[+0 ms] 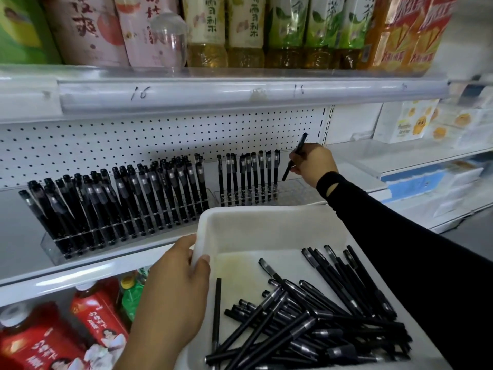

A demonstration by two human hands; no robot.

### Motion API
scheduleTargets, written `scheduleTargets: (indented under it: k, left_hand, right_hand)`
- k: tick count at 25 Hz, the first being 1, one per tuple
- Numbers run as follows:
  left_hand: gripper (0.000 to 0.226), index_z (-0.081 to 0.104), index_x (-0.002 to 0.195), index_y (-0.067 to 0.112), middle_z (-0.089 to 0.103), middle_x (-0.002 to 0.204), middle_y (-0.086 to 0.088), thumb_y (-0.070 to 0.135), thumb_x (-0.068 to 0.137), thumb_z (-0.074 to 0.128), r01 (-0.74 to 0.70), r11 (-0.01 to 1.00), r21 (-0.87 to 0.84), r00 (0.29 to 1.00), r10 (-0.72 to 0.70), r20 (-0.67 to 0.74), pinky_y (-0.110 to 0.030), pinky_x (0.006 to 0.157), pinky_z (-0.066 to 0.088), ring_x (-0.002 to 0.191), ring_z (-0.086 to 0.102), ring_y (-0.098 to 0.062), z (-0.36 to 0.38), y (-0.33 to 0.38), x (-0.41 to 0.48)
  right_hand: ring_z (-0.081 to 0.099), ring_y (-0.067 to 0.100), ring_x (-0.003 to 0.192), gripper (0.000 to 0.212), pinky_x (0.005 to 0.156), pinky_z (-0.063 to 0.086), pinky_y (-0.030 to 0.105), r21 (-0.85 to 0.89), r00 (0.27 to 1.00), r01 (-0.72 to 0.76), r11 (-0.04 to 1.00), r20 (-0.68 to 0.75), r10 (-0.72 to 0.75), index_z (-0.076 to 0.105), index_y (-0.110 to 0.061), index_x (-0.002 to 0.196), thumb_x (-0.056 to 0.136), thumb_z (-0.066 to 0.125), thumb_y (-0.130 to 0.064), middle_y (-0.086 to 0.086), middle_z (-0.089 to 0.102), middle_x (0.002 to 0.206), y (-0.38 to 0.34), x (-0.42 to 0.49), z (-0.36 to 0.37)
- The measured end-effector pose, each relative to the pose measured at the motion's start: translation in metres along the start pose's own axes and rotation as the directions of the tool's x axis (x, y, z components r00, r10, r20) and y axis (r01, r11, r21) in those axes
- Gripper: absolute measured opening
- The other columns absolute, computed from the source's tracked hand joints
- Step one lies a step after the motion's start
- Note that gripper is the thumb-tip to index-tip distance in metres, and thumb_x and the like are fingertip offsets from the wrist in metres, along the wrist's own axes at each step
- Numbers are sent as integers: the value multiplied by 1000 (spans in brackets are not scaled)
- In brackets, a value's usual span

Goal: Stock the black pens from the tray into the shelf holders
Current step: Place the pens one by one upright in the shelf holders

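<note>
On shelf [26, 222]: two holders, left holder [50, 245] packed, right holder [293, 189] part-filled. One pen [301, 144] is pinched by right hand [313, 162]; one tray [256, 217] is gripped by left hand [176, 284].

The head-worn camera looks forward and down, close over the tray [253, 236], at the shelf [80, 266].

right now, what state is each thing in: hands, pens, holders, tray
right hand, pinching one pen beside the right holder
held pen, tilted, not yet in a slot
right holder, partly filled, right end unfilled
left holder, packed with pens
white tray, held up at the shelf edge
loose pens, piled in the tray
left hand, gripping the tray's rim
</note>
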State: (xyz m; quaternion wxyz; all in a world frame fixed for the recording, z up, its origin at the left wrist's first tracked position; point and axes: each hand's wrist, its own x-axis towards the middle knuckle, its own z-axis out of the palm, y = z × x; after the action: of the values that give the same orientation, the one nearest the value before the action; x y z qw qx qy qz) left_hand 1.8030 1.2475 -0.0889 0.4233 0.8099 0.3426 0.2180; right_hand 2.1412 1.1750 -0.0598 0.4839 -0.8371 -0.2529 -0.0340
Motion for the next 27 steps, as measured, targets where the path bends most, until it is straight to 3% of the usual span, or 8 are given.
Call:
scheduleTargets:
  k: [2,5,7,11,15,18,23,27]
  left_hand:
    - [30,55,128,36,68,92,16,25,101,49,3,1000,0,1000,-3,9,-28,69,50,81,66,-5,0,0,0]
    - [31,55,130,37,67,92,16,26,100,49,1,1000,8,1000,-1,6,-27,68,49,82,65,-3,1,0,0]
    - [32,55,129,38,66,92,19,26,100,49,6,1000,7,1000,-6,9,-25,68,48,82,64,-1,1,1,-1]
    - [30,56,126,40,68,91,18,26,100,49,1,1000,1,1000,-1,13,-28,69,50,80,66,-2,0,1,-1]
    - [30,55,125,41,68,91,18,25,100,49,5,1000,-11,1000,-5,8,-29,71,52,79,67,-3,0,0,-2]
    - [31,54,127,42,68,91,19,27,100,49,4,1000,-8,1000,-4,14,-25,68,50,79,67,-2,0,-1,-3]
    - [31,55,128,40,68,90,17,26,100,49,-6,1000,-1,1000,6,4,-22,64,46,79,65,-1,0,-4,-1]
    - [30,57,127,37,69,91,15,26,100,49,-4,1000,-2,1000,4,14,-27,67,49,79,65,-2,1,-4,0]
  right_hand:
    - [72,33,88,22,86,58,46,-191,997,47,980,66,-35,70,-1,95,100,57,-19,19,74,94,-5,7,3]
    - [68,33,97,34,89,55,37,-545,985,95,833,174,1,71,0,105,102,51,-28,16,73,103,-13,7,11]
    - [66,31,100,37,85,53,31,-627,977,90,774,207,54,70,-2,108,102,52,-33,14,71,107,-11,10,17]
    - [64,28,88,35,72,47,28,-641,969,41,767,213,127,69,-4,100,98,58,-36,11,71,97,-13,17,21]
    - [58,26,75,30,50,34,23,-645,969,12,764,196,150,59,-10,75,96,59,-31,5,61,73,-15,17,23]
    - [58,27,80,28,59,38,25,-675,963,32,737,218,158,59,-10,75,94,63,-30,7,61,83,-11,13,28]
    - [62,27,101,32,79,47,27,-594,971,7,805,196,136,69,-9,112,87,75,-28,8,65,111,-12,-1,14]
    - [63,25,81,26,68,45,27,-635,955,85,767,272,120,70,-7,89,90,70,-33,9,69,86,-29,-42,-18]
